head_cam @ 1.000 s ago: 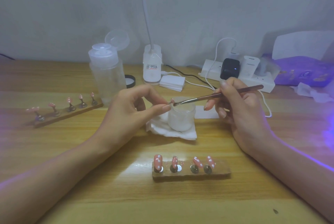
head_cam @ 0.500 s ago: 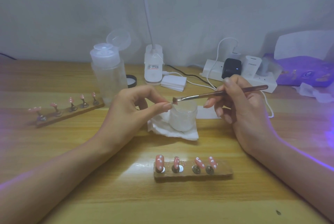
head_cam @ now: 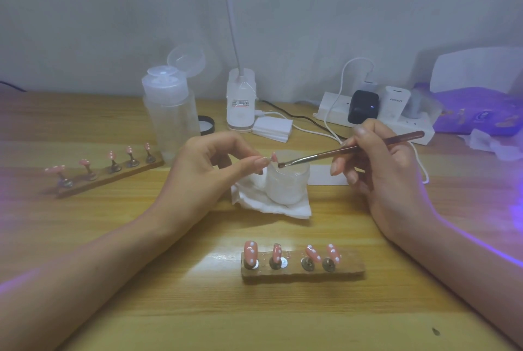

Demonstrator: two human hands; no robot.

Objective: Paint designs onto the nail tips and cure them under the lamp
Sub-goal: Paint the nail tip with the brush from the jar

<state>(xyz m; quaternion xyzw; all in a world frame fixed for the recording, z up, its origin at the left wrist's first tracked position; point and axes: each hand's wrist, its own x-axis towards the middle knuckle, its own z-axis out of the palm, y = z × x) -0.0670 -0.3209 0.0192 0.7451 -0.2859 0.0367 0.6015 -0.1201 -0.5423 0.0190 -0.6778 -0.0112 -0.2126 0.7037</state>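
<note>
The left hand [head_cam: 209, 169] pinches a single pink nail tip [head_cam: 273, 156] between thumb and forefinger, the other fingers curled loosely beneath; the right hand [head_cam: 387, 180] grips a brush [head_cam: 348, 151] like a pen, its handle slanting up to the far right; the two hands are apart, with the nail tip and the bristle end between them. The bristles lie just beside the lower right of the nail tip; whether they touch it cannot be told. Both hover over the mouth of a small frosted jar [head_cam: 288, 183], which stands on a crumpled white tissue [head_cam: 271, 206] in the middle of the counter [head_cam: 169, 308].

Near the person, a wooden holder [head_cam: 302, 271] carries four pink tips with white dots, upright on their pegs; to the far left, a second holder [head_cam: 110, 178] lies at a slant with five pink tips. Beyond the left hand stands a clear bottle [head_cam: 172, 118] with its flip lid open; right of it is a white lamp base [head_cam: 240, 101] with a thin stem rising out of view; further right, a power strip [head_cam: 376, 121] with plugs and cables lies against the wall; violet light falls across the right forearm.
</note>
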